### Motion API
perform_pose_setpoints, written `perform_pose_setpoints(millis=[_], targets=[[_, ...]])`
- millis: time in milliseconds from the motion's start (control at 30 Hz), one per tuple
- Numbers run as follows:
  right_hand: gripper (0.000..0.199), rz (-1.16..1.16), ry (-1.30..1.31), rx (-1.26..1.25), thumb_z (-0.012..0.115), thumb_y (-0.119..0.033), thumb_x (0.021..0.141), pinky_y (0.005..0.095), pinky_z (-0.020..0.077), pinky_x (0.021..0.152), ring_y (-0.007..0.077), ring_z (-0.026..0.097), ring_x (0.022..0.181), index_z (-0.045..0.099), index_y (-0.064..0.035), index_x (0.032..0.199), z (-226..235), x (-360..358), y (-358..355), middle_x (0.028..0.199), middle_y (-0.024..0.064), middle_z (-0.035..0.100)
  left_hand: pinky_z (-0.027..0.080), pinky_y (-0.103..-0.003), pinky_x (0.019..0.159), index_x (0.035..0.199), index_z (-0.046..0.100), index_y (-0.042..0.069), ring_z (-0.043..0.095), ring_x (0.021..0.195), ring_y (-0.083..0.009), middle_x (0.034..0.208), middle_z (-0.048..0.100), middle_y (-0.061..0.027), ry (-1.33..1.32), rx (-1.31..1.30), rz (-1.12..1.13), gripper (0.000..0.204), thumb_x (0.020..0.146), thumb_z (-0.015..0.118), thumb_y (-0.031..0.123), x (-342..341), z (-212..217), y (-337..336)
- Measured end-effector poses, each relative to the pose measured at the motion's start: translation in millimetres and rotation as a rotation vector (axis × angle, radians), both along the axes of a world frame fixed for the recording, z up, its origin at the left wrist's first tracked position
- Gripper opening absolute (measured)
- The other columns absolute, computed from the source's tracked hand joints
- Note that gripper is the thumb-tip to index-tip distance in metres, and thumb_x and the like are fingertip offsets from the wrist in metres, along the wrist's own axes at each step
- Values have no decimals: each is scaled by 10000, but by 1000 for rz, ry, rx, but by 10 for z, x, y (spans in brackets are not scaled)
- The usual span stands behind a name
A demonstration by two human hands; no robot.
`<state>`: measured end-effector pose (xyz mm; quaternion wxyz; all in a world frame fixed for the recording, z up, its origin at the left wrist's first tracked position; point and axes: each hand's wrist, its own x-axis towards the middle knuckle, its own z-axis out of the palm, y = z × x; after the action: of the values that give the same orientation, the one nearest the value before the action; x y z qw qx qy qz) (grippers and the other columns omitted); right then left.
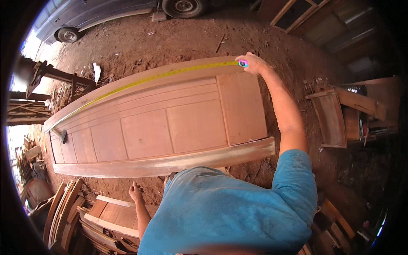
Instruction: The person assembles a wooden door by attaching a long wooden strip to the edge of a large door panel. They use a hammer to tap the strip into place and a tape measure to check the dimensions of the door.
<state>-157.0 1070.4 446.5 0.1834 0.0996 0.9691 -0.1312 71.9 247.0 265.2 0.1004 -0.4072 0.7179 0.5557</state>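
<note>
A large wooden panel door (195,127) lies flat before me, its panels and grooves facing up. Along its far edge runs a yellow tape measure blade (170,73), drawn out nearly the full length to the left end. My right hand (255,63) is closed round the tape measure case (243,63), pink and light blue, at the far right corner of the door. Low beside my body, my left hand (136,193) hangs off the near edge with fingers loosely apart and nothing visible in it. What looks like a hammer (63,136) lies at the door's left end.
Stacked wooden boards and panels (108,216) stand at the near left. Timber (76,80) is piled past the left end. To the right, a wooden frame (329,119) leans among other wood. A parked vehicle (114,12) stands across the bare earth (187,38).
</note>
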Motion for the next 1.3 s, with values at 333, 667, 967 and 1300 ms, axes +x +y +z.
perform_pose_setpoints(millis=[333, 667, 967, 1300], targets=[[547, -129, 14, 6, 588, -11, 837, 433, 452, 1031, 307, 519, 1192, 571, -264, 1322, -753, 985, 1224, 1204, 109, 525, 420, -235, 468, 886, 576, 48, 524, 530, -101, 716, 575, -31, -140, -149, -207, 338, 960, 644, 371, 474, 141, 1220], [579, -116, 87, -56, 633, 2, 828, 436, 441, 1028, 307, 513, 1188, 572, -280, 1331, -1044, 971, 1510, 1206, 98, 507, 428, -231, 480, 895, 591, 54, 512, 531, -86, 732, 579, -32, -25, -147, -188, 342, 958, 645, 386, 357, 498, 1668], [592, -90, 142, -94, 643, 36, 844, 423, 465, 1036, 302, 494, 1210, 570, -272, 1344, -1069, 970, 1502, 1223, 101, 496, 416, -233, 454, 897, 573, 41, 512, 531, -97, 720, 576, -33, -132, -120, -134, 365, 953, 649, 394, 800, 448, 1589], [603, -104, 220, -82, 657, 37, 821, 427, 454, 1018, 335, 517, 1184, 565, -253, 1342, -1147, 988, 1501, 1253, 122, 490, 411, -224, 458, 911, 575, 33, 501, 525, -91, 725, 572, -31, -104, -131, -134, 368, 956, 646, 391, 778, 451, 1609]])
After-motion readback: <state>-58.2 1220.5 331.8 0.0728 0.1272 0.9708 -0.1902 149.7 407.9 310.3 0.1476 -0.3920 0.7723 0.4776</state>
